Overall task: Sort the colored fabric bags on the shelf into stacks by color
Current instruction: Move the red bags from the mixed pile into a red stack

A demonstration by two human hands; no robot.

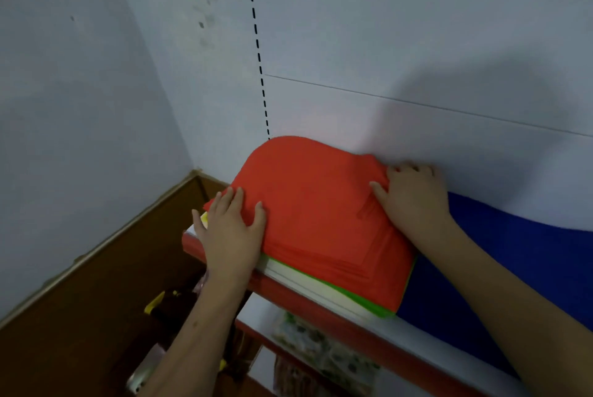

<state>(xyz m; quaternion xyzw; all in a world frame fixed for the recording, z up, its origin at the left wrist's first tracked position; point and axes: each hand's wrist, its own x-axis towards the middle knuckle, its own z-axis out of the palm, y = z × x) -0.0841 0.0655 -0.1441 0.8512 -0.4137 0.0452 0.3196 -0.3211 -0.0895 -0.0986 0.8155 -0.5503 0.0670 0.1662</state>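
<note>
Brown floor (80,316) far left of the red stack, below the shelf. Left hand (229,230) flat on the near left corner of the red stack (314,204), fingers (237,201) straight and spread, pressing down, not curled round anything. Red stack itself on the shelf (321,300), back edge against the wall (417,27), topping a thinner pile: green bags (372,305) and pale bags (308,281) showing at the front edge beneath it, a sliver of yellow (203,220) poking out beside the left hand. Right hand (414,201) at the stack's far right corner, fingers bent into the cloth, thumb (378,191) pushed into a fold, apparently pinching the top red layer. Blue fabric (513,268) right of the stack, along the shelf.

Probably light, soft, floppy cloth, thin layers prone to slide over one another. Best taken by both side edges together, or with a flat palm under the whole red block, to lift it without dragging the green layer along.
</note>
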